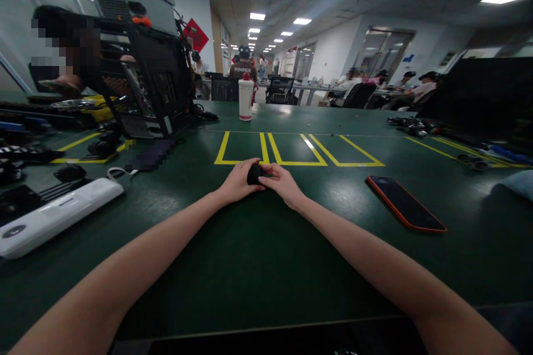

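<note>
Both my arms stretch forward over a dark green table (pixel 258 255). My left hand (pixel 238 182) and my right hand (pixel 283 182) meet at the table's middle around a small black object (pixel 254 173). Both hands grip it, fingers curled over its sides, and it rests on or just above the table surface. What the object is I cannot tell; most of it is hidden by my fingers. Yellow tape rectangles (pixel 291 150) lie just beyond my hands.
A phone in an orange case (pixel 406 203) lies to the right. A white power strip (pixel 54 215) and black parts sit at left, with a black computer case (pixel 145 89) and a person behind. A white bottle (pixel 245 99) stands farther back. Other people sit at distant desks.
</note>
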Demonstrator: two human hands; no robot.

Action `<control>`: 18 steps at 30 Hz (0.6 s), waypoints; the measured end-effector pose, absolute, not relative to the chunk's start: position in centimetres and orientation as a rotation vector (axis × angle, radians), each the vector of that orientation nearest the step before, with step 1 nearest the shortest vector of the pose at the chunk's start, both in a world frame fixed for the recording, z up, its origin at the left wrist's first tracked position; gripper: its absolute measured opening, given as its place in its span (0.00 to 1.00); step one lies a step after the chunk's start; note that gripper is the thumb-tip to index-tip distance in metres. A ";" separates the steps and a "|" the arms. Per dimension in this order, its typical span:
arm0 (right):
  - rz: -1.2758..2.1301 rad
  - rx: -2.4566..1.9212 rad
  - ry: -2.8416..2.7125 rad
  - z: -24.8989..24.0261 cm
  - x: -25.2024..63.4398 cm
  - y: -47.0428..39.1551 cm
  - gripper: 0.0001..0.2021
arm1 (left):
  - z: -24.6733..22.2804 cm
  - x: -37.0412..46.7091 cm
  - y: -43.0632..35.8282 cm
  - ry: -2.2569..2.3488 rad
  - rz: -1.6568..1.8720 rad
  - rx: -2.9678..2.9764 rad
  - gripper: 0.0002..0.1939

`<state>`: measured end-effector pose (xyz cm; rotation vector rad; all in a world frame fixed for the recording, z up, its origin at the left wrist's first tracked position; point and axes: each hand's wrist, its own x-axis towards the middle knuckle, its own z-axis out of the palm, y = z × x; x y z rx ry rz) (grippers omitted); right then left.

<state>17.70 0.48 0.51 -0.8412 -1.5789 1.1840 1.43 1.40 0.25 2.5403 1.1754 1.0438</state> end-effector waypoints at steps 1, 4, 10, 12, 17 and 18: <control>1.173 -0.853 -1.563 0.5 17.7 0.5 0.13 | 0.3 1.5 1.4 1.175 1.044 2.543 0.36; 1.145 -0.873 -1.548 0.3 17.8 0.6 0.11 | 0.5 1.6 1.2 1.132 1.049 2.575 0.35; 1.170 -0.870 -1.588 0.3 18.0 0.6 0.16 | 0.5 1.6 0.7 1.083 1.014 2.652 0.34; 1.197 -0.846 -1.615 0.3 18.0 0.6 0.15 | 0.5 1.6 0.7 1.132 1.003 2.657 0.34; 1.203 -0.759 -1.632 0.1 18.0 0.4 0.16 | 0.2 1.7 0.6 1.221 1.001 2.683 0.33; 1.195 -0.752 -1.634 0.1 18.0 0.4 0.15 | 0.2 1.7 0.6 1.227 1.001 2.687 0.33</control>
